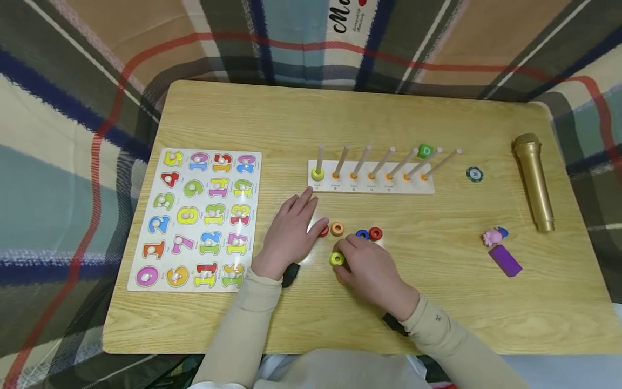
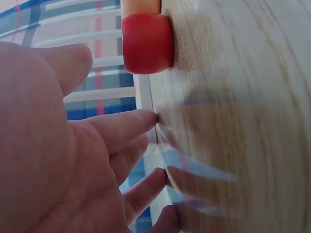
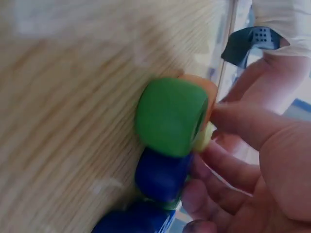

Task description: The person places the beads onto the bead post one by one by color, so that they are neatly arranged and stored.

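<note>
While the left hand (image 1: pixel 290 232) lies flat, fingers straight, on the pale wooden tabletop (image 1: pixel 243 119), the right hand (image 1: pixel 371 270) pinches a yellow-green wooden ring (image 1: pixel 337 259)

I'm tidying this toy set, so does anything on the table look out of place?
Yes: a green block is perched up among the pegs of the peg board, and loose rings lie scattered on the table.

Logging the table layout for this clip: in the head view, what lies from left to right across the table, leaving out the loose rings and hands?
number puzzle board → peg rack → poker chip → pink figure with purple block → gold microphone
</note>
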Demonstrator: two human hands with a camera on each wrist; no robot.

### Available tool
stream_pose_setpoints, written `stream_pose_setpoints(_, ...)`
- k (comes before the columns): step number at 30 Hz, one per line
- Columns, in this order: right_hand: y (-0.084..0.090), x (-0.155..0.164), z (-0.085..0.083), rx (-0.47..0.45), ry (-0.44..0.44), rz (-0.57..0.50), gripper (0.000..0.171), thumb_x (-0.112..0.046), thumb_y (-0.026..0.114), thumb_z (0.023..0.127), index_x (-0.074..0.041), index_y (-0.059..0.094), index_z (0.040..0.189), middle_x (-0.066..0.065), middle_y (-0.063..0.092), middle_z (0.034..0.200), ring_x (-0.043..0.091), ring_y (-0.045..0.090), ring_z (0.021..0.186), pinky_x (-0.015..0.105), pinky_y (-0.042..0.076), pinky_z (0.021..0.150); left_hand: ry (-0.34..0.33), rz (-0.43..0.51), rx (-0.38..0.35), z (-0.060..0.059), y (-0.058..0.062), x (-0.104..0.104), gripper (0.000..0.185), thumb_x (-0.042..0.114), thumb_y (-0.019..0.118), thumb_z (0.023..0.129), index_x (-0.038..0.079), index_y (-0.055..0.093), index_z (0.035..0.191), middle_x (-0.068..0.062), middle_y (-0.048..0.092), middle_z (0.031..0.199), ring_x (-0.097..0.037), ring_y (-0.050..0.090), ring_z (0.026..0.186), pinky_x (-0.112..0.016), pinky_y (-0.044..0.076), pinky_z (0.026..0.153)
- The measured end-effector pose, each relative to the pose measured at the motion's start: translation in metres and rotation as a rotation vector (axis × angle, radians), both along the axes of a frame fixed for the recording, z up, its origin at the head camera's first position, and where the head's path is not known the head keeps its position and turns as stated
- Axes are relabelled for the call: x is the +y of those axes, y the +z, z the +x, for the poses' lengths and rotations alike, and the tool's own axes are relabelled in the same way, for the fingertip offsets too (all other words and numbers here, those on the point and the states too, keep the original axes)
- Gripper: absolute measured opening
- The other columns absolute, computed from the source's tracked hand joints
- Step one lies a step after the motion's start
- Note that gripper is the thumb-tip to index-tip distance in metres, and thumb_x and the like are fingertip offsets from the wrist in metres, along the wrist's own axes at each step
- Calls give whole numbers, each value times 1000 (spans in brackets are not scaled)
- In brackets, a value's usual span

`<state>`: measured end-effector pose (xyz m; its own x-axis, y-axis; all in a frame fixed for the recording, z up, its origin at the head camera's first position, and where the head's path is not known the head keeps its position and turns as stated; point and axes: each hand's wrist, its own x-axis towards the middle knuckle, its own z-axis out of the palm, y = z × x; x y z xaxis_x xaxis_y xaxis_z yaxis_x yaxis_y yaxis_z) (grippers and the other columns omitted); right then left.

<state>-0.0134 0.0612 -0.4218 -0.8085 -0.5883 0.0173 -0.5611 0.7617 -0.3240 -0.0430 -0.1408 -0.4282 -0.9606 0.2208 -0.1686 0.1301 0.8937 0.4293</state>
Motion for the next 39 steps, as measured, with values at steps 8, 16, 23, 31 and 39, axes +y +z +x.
stream_pose_setpoints(8,31,1,-50,91,-154,-329,32,-11,73,92,-5,66,123,11,68,117,25,65,86,33,54,61,-6,-4,-4,1,-3,2,66,51,42,107,7,40,157,-7,22,171,-36,28,154,-45,24,129)
stream_pose_setpoints(16,60,-37,-111,211,-176,-536,34,-18,68,98,-6,65,130,13,66,121,24,62,82,32,48,66,-12,-22,10,-1,-8,3,67,51,44,106,5,41,156,-9,26,170,-35,29,154,-43,22,130)
stream_pose_setpoints(23,64,-51,-122,256,-213,-463,34,-25,67,100,-7,67,129,12,67,121,26,65,77,34,53,63,-16,-13,12,-4,-8,4,67,49,45,107,6,39,157,-8,24,171,-34,28,155,-41,20,131)
stream_pose_setpoints(31,69,-45,-118,224,-206,-475,38,-25,65,101,-9,64,136,12,64,127,22,63,79,33,49,60,-18,-33,23,-4,-5,3,56,37,37,111,5,41,156,-9,26,170,-28,25,157,-39,18,131)
stream_pose_setpoints(39,70,-26,-106,266,-154,-431,38,-12,58,102,-14,64,139,13,63,129,24,63,78,34,48,54,-24,-71,31,-3,-2,2,54,34,33,112,5,40,156,-8,23,171,-21,22,158,-37,15,132)
